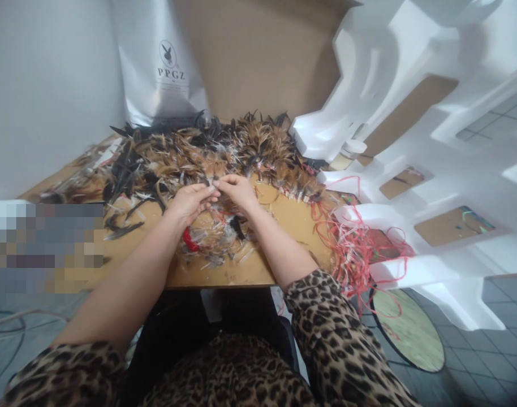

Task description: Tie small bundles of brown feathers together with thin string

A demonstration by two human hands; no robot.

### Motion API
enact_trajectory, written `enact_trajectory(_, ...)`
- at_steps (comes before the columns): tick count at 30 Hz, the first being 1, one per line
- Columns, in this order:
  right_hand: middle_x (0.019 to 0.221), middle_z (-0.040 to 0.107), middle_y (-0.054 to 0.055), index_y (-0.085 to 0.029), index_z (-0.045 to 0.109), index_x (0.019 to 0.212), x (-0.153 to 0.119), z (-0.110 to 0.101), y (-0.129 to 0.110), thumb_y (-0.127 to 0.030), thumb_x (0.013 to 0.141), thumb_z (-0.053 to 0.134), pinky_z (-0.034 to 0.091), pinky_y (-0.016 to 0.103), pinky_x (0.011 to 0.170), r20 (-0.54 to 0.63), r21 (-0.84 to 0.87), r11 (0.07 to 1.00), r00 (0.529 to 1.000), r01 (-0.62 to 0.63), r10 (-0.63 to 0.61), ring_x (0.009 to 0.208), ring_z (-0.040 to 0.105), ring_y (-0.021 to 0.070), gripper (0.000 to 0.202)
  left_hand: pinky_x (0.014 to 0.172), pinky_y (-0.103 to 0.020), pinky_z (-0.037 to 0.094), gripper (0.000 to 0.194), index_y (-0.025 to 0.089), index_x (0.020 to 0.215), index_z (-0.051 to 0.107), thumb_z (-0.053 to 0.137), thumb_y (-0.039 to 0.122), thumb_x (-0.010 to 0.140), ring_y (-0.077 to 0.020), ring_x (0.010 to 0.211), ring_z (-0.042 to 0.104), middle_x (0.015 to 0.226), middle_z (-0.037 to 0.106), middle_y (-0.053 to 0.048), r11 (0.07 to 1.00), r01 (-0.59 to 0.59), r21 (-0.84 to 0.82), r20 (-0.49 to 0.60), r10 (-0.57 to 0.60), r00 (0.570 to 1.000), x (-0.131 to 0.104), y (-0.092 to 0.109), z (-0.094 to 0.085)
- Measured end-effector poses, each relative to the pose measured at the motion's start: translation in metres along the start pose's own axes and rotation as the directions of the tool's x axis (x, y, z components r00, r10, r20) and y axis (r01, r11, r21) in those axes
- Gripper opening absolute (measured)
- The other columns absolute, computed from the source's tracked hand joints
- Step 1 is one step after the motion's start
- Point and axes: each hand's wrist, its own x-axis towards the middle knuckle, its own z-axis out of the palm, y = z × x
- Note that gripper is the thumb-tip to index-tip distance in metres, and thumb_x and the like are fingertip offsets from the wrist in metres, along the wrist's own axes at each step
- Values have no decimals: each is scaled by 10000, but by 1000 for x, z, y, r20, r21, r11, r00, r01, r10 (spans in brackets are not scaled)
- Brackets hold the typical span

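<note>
My left hand (194, 202) and my right hand (237, 193) meet over the table, thumbs and fingertips pinched together. Between them is a small brown feather (211, 171), its base in the fingertips; its edges blend into the pile behind. Just beyond my hands lies a broad heap of brown and black feathers (173, 152). Below them, loose pale feather scraps (211, 243) are scattered near the table's front edge. A bright red bundle (190, 240) sits beside my left wrist; I cannot make out what it is.
The wooden table (224, 277) stands against a cardboard panel (258, 56). A white printed bag (160, 73) is at the back left. White moulded foam pieces (462, 186) fill the right side, with tangled red string (356, 254) hanging there. A round disc (411, 333) is lower right.
</note>
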Motion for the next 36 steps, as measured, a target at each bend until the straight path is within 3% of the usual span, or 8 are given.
enact_trajectory(9,627,607,-34,-136,633,716,4,-1,3,-319,602,680,421,196,613,8,89,996,1000,-26,25,566,503,60,220,415,-148,395,166,80,643,642,723,223,620,-73,463,553,617,644,-79,984,-47,174,-48,57,997,0,0,2)
enact_trajectory(14,694,639,-4,-131,657,754,17,-26,16,-295,657,621,432,222,675,-102,-224,972,990,71,-95,634,535,87,194,389,-136,363,159,95,643,615,711,222,642,-65,478,557,667,658,-72,996,-47,69,-93,54,994,1,3,-1)
enact_trajectory(17,710,633,6,-139,668,760,21,-38,25,-276,705,572,430,241,706,-85,-514,853,984,89,-154,667,541,107,176,390,-129,360,148,99,631,598,709,195,645,-63,490,559,658,652,-61,998,-50,-22,-126,47,991,3,3,-3)
enact_trajectory(21,854,614,27,-186,678,842,16,-38,26,-254,754,526,420,263,774,24,-806,580,985,120,-171,786,554,140,189,417,-116,371,129,92,613,596,707,150,643,-44,479,539,612,630,-48,994,-68,-82,-164,54,985,4,4,-2)
enact_trajectory(25,998,575,60,-233,636,1038,7,-31,19,-234,805,465,406,282,812,103,-928,339,982,151,-156,925,543,181,289,439,-109,385,124,86,600,605,705,142,646,-38,480,529,598,625,-54,992,-84,-91,-166,68,984,5,3,-2)
enact_trajectory(29,996,579,87,-220,632,1047,5,-27,17,-230,831,427,396,308,816,143,-963,204,977,175,-161,929,541,205,299,450,-109,399,118,79,596,610,701,131,650,-39,488,535,606,630,-62,992,-85,-90,-149,71,986,6,2,-3)
enact_trajectory(33,944,602,91,-192,669,906,9,-30,19,-255,845,406,392,308,810,104,-957,251,981,143,-161,888,552,192,278,455,-112,410,108,79,598,608,687,115,662,-43,490,543,611,634,-67,993,-71,-98,-153,55,987,7,1,-4)
enact_trajectory(36,863,632,59,-177,676,831,14,-37,20,-267,801,472,405,279,782,34,-863,492,986,112,-165,819,563,164,225,445,-111,407,110,80,603,606,695,117,656,-43,482,541,610,633,-67,993,-63,-99,-156,47,987,6,2,-3)
